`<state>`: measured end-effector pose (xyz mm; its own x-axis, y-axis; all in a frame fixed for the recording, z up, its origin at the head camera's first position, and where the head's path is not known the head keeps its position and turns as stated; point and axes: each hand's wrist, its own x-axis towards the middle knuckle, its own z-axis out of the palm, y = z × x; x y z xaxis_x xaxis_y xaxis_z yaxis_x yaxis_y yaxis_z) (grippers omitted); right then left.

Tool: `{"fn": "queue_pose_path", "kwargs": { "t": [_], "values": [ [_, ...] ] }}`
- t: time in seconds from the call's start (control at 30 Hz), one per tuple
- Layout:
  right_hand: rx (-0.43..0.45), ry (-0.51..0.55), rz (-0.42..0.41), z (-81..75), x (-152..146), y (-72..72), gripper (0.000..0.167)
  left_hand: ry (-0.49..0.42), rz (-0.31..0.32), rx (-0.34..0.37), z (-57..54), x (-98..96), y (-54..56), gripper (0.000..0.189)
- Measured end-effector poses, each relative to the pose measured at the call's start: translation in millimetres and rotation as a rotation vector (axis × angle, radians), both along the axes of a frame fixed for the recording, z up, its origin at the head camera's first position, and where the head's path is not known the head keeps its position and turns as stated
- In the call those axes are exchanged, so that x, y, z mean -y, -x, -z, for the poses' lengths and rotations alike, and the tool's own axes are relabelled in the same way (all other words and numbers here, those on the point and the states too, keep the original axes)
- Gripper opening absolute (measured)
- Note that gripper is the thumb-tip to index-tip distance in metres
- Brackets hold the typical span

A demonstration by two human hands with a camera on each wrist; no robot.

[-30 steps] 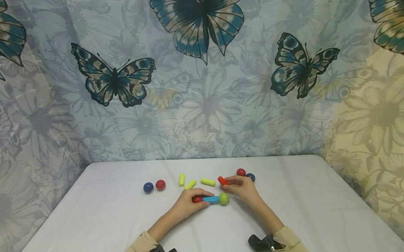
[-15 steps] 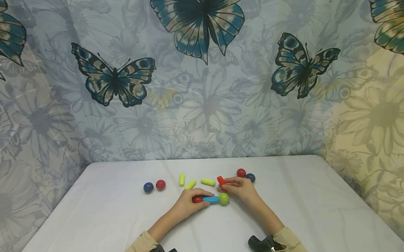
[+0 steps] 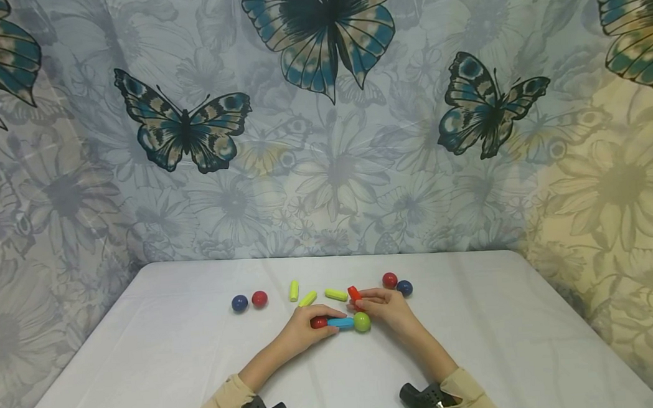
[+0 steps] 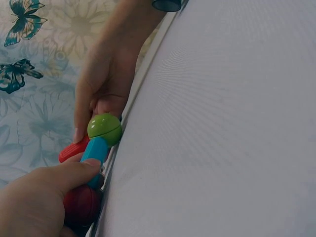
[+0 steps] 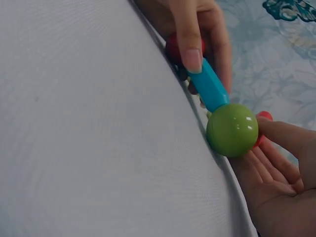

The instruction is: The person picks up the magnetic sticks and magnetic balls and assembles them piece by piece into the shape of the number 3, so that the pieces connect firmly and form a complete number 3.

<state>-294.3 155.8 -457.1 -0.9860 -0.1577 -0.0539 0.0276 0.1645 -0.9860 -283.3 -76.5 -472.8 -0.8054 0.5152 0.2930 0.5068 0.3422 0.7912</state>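
My left hand (image 3: pixel 303 328) grips a short blue rod (image 3: pixel 341 323) that has a dark red ball (image 4: pixel 81 205) on its near end and a green ball (image 3: pixel 362 321) on the other. In the left wrist view the thumb lies along the blue rod. With thumb and fingers my right hand (image 3: pixel 391 307) pinches a red rod (image 3: pixel 354 293) just beyond the green ball. The right wrist view shows the green ball (image 5: pixel 232 130) hiding most of that red rod (image 5: pixel 264 118), so whether they touch cannot be made out.
Several lime-yellow rods, one of them a lime rod (image 3: pixel 294 291), lie on the white table (image 3: pixel 145 365) past the hands. A blue ball (image 3: pixel 239 303) and a red ball (image 3: pixel 260 299) sit to the left. Another red ball (image 3: pixel 390 280) and blue ball (image 3: pixel 404 288) are behind the right hand.
My right hand has shifted slightly left, bringing the red rod left and turning it a little more upright. The left hand and its joined pieces stay in place.
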Motion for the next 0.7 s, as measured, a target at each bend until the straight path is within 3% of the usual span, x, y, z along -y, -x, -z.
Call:
{"fn": "queue_pose_path", "kwargs": {
  "t": [0.23,0.37,0.47,0.6,0.7],
  "values": [
    [0.02,0.021,0.0,-0.1,0,0.1,0.042,-0.014,-0.003,0.003,0.9,-0.1,-0.1,0.026],
    [0.029,0.03,0.004,1.0,1,0.3,0.043,-0.022,-0.009,0.004,-16.1,-2.6,-12.4,0.026],
    [0.039,0.042,0.013,1.6,2,0.5,0.043,-0.019,-0.018,0.0,-18.9,-4.3,-14.6,0.026],
    [0.048,0.046,0.024,1.0,3,0.4,0.043,-0.016,-0.028,-0.009,-0.8,-3.5,-2.9,0.027],
    [0.055,0.046,0.031,0.5,3,0.0,0.043,-0.018,-0.019,-0.017,2.4,-2.3,-0.1,0.026]
  ]
}}
